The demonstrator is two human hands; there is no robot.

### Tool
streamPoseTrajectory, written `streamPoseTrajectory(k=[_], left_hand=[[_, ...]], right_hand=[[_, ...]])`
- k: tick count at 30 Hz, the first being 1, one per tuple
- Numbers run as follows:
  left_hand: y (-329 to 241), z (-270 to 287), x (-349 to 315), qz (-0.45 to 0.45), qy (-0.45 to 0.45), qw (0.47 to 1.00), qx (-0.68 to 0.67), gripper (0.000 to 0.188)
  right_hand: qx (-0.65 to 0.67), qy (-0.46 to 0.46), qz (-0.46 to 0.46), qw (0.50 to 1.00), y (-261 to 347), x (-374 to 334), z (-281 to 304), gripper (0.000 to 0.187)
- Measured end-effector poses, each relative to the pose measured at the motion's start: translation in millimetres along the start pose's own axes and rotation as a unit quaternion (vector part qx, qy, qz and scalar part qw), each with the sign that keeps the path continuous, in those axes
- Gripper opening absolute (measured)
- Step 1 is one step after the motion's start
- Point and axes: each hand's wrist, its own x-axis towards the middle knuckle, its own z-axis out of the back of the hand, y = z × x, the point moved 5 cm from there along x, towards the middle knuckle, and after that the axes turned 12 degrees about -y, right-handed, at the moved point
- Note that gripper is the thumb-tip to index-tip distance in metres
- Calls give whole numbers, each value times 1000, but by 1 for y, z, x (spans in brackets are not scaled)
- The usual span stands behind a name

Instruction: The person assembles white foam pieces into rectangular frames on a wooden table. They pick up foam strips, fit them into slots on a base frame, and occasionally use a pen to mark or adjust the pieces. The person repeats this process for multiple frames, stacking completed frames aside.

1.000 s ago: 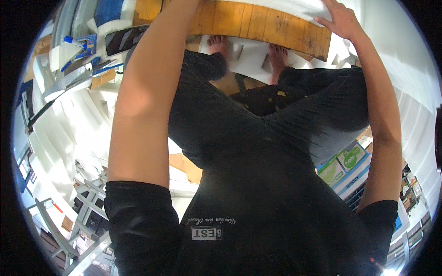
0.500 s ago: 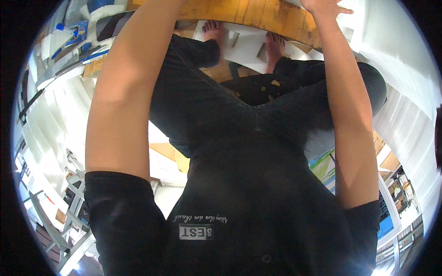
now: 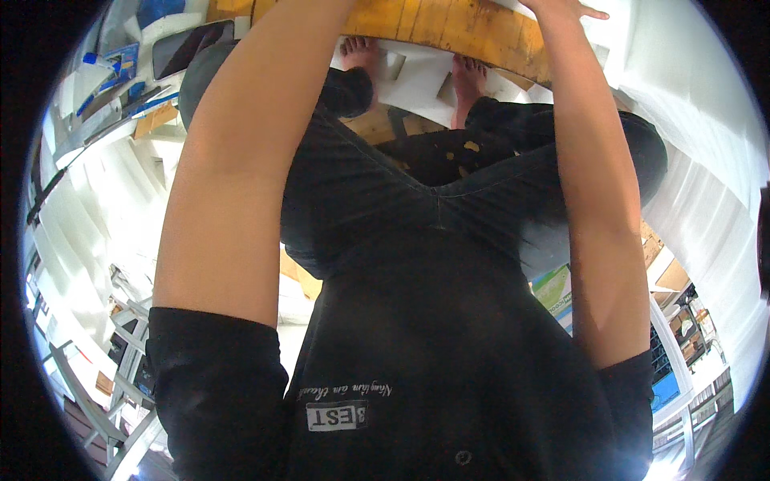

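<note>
My left hand is past the top edge of the view; only its forearm [image 3: 241, 136] shows, reaching up to the left part of a curved yellow-brown wooden edge [image 3: 457, 24]. My right hand [image 3: 557, 6] is cut off by the top edge, at the right end of that wood. One of its fingers sticks out to the right, apart from the others, over a white surface [image 3: 609, 40], so what shows of the hand is open. I see nothing held in it, but most of its fingers are out of view.
My bare feet [image 3: 468, 76] stand under the wood. To the left lie a dark flat-screened device [image 3: 191, 50], a blue-capped pen or tube [image 3: 98, 61] and other clutter. White sheeting [image 3: 706, 152] hangs on the right. Grey metal frames [image 3: 88, 393] stand at the lower left.
The view has shifted slightly, and my left forearm sits farther right. My right hand has slid a little up, with less of it showing.
</note>
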Motion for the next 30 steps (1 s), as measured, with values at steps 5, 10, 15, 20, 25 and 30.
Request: streamPoseTrajectory(k=[5,10,15,20,25,30], left_hand=[[-3,7,3,22,5,1000,-19,119],[-11,15,-5,17,10,1000,0,116],[-9,24,-14,32,12,999,26,116],[-7,20,-14,37,2,999,28,116],[-17,20,-11,39,21,999,19,118],[-18,23,-12,46,23,998,31,115]], right_hand=[[-12,-9,-8,1000,4,-5,2,108],[-23,-18,6,1000,0,-6,2,108],[-14,-5,8,1000,5,-8,-2,108],[-14,-10,11,1000,3,-9,-2,108],[-13,-31,9,999,-3,-9,9,106],[12,19,9,1000,3,-8,12,104]])
